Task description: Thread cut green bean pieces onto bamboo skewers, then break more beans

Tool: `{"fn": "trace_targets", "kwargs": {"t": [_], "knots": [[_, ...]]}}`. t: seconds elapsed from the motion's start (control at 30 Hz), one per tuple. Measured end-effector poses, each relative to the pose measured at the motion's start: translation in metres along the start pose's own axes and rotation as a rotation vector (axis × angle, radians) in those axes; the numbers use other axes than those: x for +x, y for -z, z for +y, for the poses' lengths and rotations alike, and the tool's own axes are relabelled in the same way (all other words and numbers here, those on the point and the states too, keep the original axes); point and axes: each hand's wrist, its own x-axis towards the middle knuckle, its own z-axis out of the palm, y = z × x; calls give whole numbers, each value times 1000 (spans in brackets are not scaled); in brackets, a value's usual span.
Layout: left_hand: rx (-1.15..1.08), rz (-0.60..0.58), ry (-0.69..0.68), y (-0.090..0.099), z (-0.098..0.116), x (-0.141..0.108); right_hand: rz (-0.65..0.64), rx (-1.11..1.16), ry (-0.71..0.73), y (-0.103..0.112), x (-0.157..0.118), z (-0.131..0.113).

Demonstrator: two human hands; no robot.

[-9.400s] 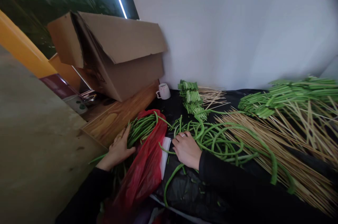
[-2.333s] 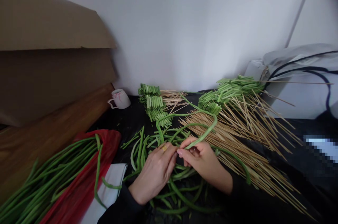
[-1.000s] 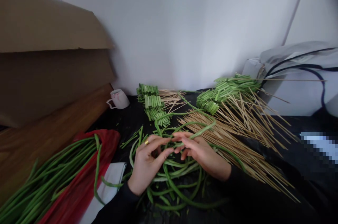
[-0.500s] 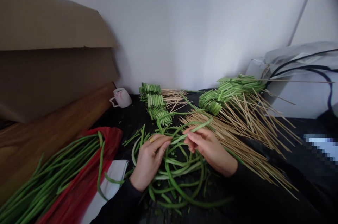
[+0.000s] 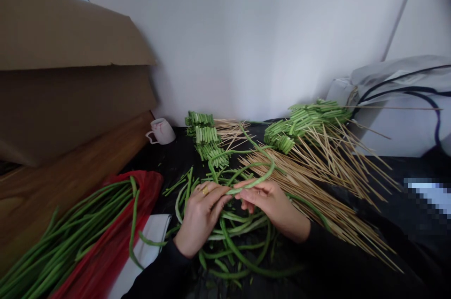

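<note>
A long green bean runs between my two hands and curves up and back behind them. My left hand is closed in a pinch on its near end, with a ring on one finger. My right hand pinches the same bean just to the right, its fingertips close to those of my left hand. Loose long beans lie coiled below and around both hands. Behind them stand skewered stacks of cut bean pieces, and a larger heap of them lies further right.
Bare wooden skewers spread across the right side. A red bag with long beans is at the left, beside white paper. A mug, a cardboard box and a white box stand further back.
My right hand has moved left and slightly down along the bean, closer to my left hand. The bean's curve beyond it has shifted left.
</note>
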Motion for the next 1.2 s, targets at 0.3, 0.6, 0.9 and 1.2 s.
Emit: {"fn": "trace_targets", "kwargs": {"t": [0.3, 0.6, 0.9, 1.2], "knots": [[311, -145, -49, -3, 0, -4, 32, 126, 13, 1, 3, 6], [390, -162, 33, -2, 4, -2, 60, 24, 28, 2, 1, -1], [-79, -145, 287, 10, 16, 2, 73, 128, -49, 1, 3, 6], [-1093, 77, 796, -5, 15, 3, 61, 179, -91, -12, -1, 2]]}}
